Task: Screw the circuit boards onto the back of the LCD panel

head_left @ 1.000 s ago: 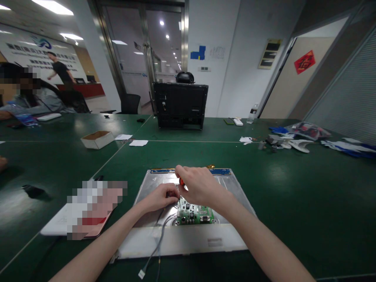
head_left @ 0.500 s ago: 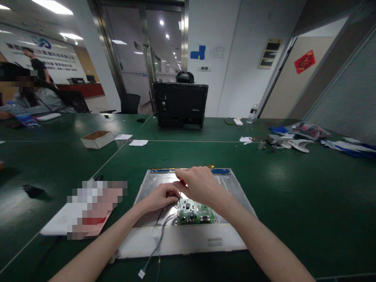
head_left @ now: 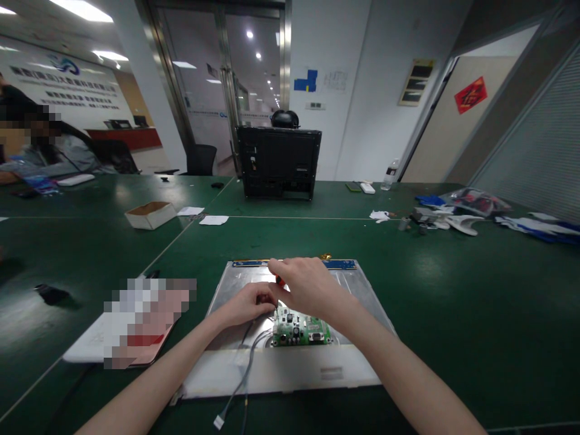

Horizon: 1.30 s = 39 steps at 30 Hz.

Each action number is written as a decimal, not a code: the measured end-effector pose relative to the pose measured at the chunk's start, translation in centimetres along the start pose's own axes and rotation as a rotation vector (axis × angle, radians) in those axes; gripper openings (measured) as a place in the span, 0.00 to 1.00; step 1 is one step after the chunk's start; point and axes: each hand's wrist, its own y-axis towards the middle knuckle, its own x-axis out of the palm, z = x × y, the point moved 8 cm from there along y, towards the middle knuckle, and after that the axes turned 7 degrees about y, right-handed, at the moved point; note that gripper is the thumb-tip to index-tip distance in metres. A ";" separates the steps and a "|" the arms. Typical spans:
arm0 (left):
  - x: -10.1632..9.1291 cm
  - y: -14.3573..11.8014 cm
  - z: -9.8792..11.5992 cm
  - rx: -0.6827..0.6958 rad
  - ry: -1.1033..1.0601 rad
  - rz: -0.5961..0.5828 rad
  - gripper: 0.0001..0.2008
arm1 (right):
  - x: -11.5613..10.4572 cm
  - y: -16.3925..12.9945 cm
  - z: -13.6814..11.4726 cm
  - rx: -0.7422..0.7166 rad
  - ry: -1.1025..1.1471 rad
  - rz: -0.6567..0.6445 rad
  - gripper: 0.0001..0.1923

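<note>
2 bare forearms, 2 bare hands

Both arms come in uncovered from the near edge — no sleeve, glove, watch or ring shows on either. The left hand (head_left: 247, 304) and the right hand (head_left: 306, 285) have short, plain nails; each forearm is bare right down to the frame's bottom edge.

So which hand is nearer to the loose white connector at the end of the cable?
Left. The left hand is up the cable from the white connector, by the green circuit board. The right hand, gripping a red-handled screwdriver, is farther off.
</note>
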 end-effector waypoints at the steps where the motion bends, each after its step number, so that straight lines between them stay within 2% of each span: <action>1: 0.1 0.0 -0.1 -0.006 0.001 -0.005 0.03 | 0.1 0.0 0.1 0.004 -0.003 -0.001 0.08; 5: 0.1 -0.1 -0.5 -0.045 0.016 -0.007 0.05 | 0.2 0.2 0.3 0.023 -0.023 -0.017 0.12; 11: 0.1 0.0 -0.3 -0.030 0.001 -0.003 0.02 | 0.2 0.2 0.1 0.011 -0.039 -0.023 0.05; 16: -0.1 0.1 0.5 0.028 0.015 0.011 0.02 | -0.2 0.0 -0.3 -0.015 -0.002 0.004 0.08; 22: -0.1 0.0 0.3 0.022 0.001 0.009 0.02 | -0.2 -0.1 -0.3 -0.037 -0.029 0.041 0.06; 26: 0.0 0.0 0.4 0.015 -0.016 -0.016 0.05 | 0.2 0.0 0.4 0.021 -0.053 0.021 0.11; 30: 0.2 -0.1 -0.1 -0.041 -0.031 -0.034 0.05 | 0.1 0.1 0.8 0.058 -0.085 0.011 0.15; 36: 0.3 -0.1 -0.6 -0.032 -0.051 -0.017 0.03 | 0.1 0.2 0.5 0.066 -0.099 -0.013 0.07; 39: 0.2 -0.1 -0.3 -0.011 -0.041 -0.002 0.03 | 0.1 0.2 0.5 0.075 -0.084 0.003 0.08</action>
